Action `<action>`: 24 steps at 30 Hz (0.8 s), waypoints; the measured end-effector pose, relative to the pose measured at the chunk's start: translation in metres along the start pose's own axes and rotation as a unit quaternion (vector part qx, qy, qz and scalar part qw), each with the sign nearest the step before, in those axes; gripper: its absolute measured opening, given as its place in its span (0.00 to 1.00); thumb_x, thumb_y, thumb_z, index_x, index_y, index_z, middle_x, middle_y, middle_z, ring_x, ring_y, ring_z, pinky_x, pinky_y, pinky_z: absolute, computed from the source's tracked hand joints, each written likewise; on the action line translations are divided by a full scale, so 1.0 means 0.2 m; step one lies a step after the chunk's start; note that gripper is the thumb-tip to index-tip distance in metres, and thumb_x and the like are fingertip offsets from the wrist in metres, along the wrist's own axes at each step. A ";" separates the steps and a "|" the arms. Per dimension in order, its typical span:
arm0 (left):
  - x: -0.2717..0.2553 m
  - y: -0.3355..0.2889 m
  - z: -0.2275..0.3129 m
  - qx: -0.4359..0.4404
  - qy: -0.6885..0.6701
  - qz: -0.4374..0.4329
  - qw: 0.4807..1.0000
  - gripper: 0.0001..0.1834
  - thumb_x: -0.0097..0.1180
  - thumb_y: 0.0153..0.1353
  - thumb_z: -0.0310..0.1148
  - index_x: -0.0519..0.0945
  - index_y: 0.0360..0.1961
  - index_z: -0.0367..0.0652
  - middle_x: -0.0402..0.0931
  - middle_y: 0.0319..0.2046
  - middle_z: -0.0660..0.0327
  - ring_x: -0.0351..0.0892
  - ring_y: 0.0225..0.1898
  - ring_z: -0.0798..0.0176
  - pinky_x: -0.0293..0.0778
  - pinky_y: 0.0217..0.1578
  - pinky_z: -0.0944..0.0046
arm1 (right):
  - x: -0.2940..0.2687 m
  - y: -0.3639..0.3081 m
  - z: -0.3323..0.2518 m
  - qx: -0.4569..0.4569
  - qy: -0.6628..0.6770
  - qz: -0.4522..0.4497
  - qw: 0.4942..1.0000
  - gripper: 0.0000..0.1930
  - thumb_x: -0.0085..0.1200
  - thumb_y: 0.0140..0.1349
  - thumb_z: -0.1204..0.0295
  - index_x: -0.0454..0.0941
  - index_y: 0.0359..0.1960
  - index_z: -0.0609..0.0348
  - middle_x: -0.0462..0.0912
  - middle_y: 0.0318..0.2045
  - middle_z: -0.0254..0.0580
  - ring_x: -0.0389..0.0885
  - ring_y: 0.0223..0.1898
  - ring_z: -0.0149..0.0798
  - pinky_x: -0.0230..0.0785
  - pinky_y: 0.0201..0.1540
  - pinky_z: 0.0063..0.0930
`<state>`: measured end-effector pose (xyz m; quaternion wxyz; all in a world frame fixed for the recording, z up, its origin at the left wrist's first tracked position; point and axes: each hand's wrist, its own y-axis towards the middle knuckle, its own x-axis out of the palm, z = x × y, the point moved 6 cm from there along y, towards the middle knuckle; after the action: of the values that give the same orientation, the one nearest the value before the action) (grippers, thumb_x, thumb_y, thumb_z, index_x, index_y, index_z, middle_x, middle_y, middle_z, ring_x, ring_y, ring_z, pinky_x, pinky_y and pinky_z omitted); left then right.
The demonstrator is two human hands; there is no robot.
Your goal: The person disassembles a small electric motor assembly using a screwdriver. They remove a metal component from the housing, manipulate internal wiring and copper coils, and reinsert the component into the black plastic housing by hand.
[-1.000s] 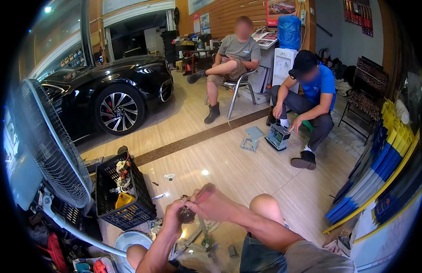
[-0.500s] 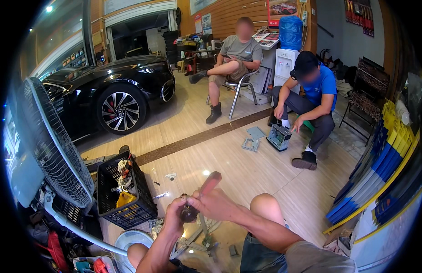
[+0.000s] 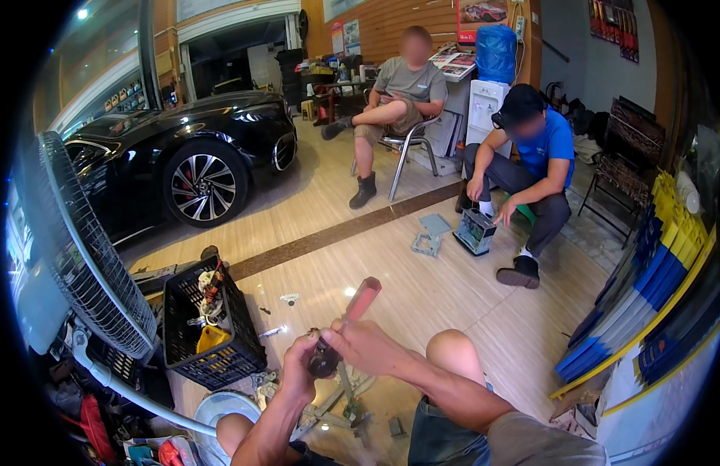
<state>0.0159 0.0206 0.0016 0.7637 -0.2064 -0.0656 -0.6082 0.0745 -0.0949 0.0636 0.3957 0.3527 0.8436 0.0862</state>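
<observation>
My left hand is closed around a small dark round part, its fingers curled at the top of it. Close against it, my right hand grips a tool with a red handle, which looks like a screwdriver. The handle sticks up beyond my right fist, and the fist hides the tool's other end. Below my hands, metal pieces lie on the floor between my knees.
A black crate of parts and a standing fan are at my left. Ahead, a person in blue crouches over an opened metal unit. Another person sits in a chair. Blue-yellow panels lean at my right.
The red handle has risen and stands a little more upright. The dark part has turned slightly in my left hand, and both hands stay close together.
</observation>
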 end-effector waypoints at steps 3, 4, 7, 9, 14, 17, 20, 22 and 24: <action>-0.01 0.02 -0.01 0.012 0.007 0.003 1.000 0.23 0.49 0.57 0.56 0.78 0.39 0.47 0.80 0.30 0.62 0.78 0.32 0.66 0.71 0.26 0.65 | -0.01 0.00 -0.01 0.002 0.013 -0.005 1.000 0.22 0.37 0.74 0.58 0.71 0.31 0.66 0.74 0.25 0.59 0.76 0.29 0.62 0.67 0.33 0.49; -0.02 0.02 -0.01 0.010 0.010 0.008 1.000 0.23 0.49 0.57 0.56 0.78 0.39 0.47 0.80 0.30 0.62 0.78 0.31 0.66 0.71 0.26 0.65 | 0.00 0.00 0.00 0.002 0.015 -0.006 1.000 0.22 0.37 0.74 0.58 0.71 0.31 0.66 0.74 0.25 0.59 0.76 0.29 0.62 0.67 0.33 0.49; 0.00 0.02 0.00 0.012 0.008 0.008 1.000 0.23 0.49 0.58 0.56 0.78 0.39 0.47 0.79 0.29 0.63 0.78 0.31 0.66 0.71 0.26 0.65 | 0.00 0.01 0.01 -0.001 -0.004 0.003 1.000 0.21 0.37 0.74 0.59 0.70 0.31 0.66 0.74 0.25 0.60 0.76 0.29 0.63 0.67 0.33 0.49; 0.00 0.02 0.01 0.012 0.009 0.015 1.000 0.23 0.48 0.58 0.56 0.78 0.39 0.48 0.79 0.29 0.63 0.78 0.31 0.67 0.71 0.26 0.65 | 0.00 0.01 0.01 -0.016 0.000 0.024 1.000 0.21 0.38 0.74 0.59 0.70 0.31 0.67 0.74 0.23 0.61 0.76 0.28 0.64 0.67 0.32 0.50; 0.00 0.01 0.01 0.011 0.003 0.025 1.000 0.22 0.48 0.58 0.56 0.78 0.38 0.48 0.80 0.30 0.63 0.78 0.32 0.67 0.71 0.26 0.65 | 0.02 0.02 0.03 -0.001 0.005 0.031 1.000 0.21 0.39 0.73 0.60 0.69 0.30 0.68 0.74 0.22 0.62 0.76 0.27 0.65 0.67 0.31 0.50; -0.02 0.01 0.00 0.008 0.004 0.026 1.000 0.22 0.48 0.58 0.55 0.78 0.39 0.48 0.80 0.30 0.62 0.78 0.33 0.67 0.71 0.26 0.65 | 0.03 0.01 0.02 0.001 0.001 0.030 1.000 0.20 0.39 0.73 0.61 0.69 0.31 0.68 0.74 0.22 0.63 0.76 0.27 0.65 0.67 0.31 0.51; -0.04 0.01 -0.01 0.010 0.004 0.009 1.000 0.22 0.48 0.58 0.55 0.78 0.39 0.48 0.80 0.31 0.62 0.79 0.33 0.66 0.71 0.26 0.65 | 0.04 0.02 0.02 0.008 0.003 0.031 0.999 0.19 0.40 0.73 0.62 0.69 0.31 0.69 0.74 0.22 0.63 0.76 0.27 0.65 0.67 0.31 0.51; -0.06 0.03 -0.03 0.016 0.015 0.019 1.000 0.25 0.47 0.57 0.58 0.78 0.39 0.48 0.79 0.30 0.63 0.78 0.31 0.66 0.73 0.26 0.63 | 0.04 0.02 0.01 0.010 0.005 0.035 0.999 0.19 0.40 0.73 0.63 0.70 0.32 0.69 0.74 0.22 0.64 0.76 0.27 0.65 0.67 0.30 0.51; -0.06 0.03 -0.03 0.015 0.028 0.024 0.999 0.27 0.46 0.56 0.60 0.78 0.39 0.47 0.78 0.29 0.64 0.78 0.30 0.65 0.74 0.26 0.62 | 0.03 0.01 0.02 0.022 0.007 0.048 0.999 0.18 0.40 0.72 0.64 0.70 0.32 0.69 0.74 0.22 0.64 0.76 0.27 0.64 0.67 0.29 0.51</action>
<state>0.0186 0.0294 -0.0099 0.7826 -0.1794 -0.0485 -0.5941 0.0765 -0.0904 0.0586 0.3772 0.4005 0.8303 0.0893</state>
